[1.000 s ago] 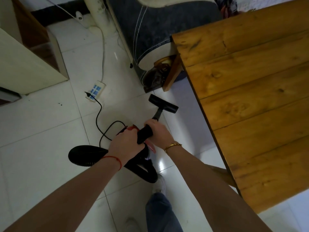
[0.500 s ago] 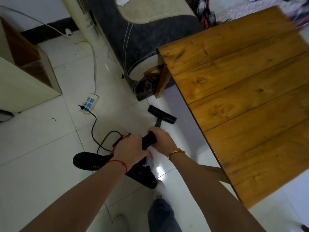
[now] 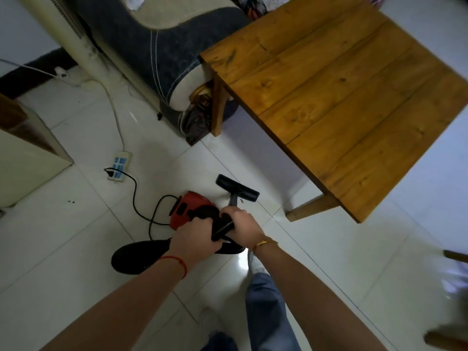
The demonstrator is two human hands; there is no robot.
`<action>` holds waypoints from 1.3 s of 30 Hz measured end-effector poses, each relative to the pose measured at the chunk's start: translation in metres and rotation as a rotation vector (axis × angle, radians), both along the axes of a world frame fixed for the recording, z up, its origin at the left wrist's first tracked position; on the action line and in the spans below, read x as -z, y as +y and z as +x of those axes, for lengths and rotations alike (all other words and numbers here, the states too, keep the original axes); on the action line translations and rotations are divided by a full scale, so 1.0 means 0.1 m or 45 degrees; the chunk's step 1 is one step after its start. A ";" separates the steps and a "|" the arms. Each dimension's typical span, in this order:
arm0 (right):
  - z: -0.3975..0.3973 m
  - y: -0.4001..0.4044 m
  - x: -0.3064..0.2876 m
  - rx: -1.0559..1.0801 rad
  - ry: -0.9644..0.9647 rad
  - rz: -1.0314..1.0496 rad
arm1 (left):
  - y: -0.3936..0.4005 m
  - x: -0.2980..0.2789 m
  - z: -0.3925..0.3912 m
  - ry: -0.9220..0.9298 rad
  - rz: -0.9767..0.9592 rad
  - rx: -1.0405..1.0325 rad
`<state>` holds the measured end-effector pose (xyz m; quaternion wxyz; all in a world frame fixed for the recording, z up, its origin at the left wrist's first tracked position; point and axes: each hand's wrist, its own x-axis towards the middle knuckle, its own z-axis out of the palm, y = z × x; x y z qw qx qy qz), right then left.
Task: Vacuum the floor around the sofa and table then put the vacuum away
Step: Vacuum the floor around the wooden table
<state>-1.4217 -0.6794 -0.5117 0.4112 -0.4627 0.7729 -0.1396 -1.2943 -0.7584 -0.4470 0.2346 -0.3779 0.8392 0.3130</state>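
You are gripping the vacuum (image 3: 192,207): left hand (image 3: 195,234) wrapping its handle, right hand (image 3: 240,228) curling fingers round the hose. Keep the nozzle (image 3: 236,188) flat (near the table (image 3: 329,97) corner leg), sweeping toward the sofa (image 3: 157,54).

We count one vacuum (image 3: 192,209), with one red body, one black floor nozzle (image 3: 237,188) and one black dust bag (image 3: 139,257). We count one black power cord (image 3: 134,188) and one white cable (image 3: 114,110) on the floor. We count one power strip (image 3: 119,163). We count one wooden desk (image 3: 342,97); two of its legs are visible. We count one sofa (image 3: 152,46). We count one pale cabinet (image 3: 22,158) at the left edge of the floor. We count two hands: one left hand (image 3: 193,236) and one right hand (image 3: 243,226). We count two wrist bands: one red string (image 3: 177,262) and one gold bracelet (image 3: 264,243).
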 end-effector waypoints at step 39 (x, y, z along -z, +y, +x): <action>-1.94 -0.42 0.47 -0.041 0.092 -0.080 | -0.31 0.48 -1.95 -0.031 -0.034 -0.093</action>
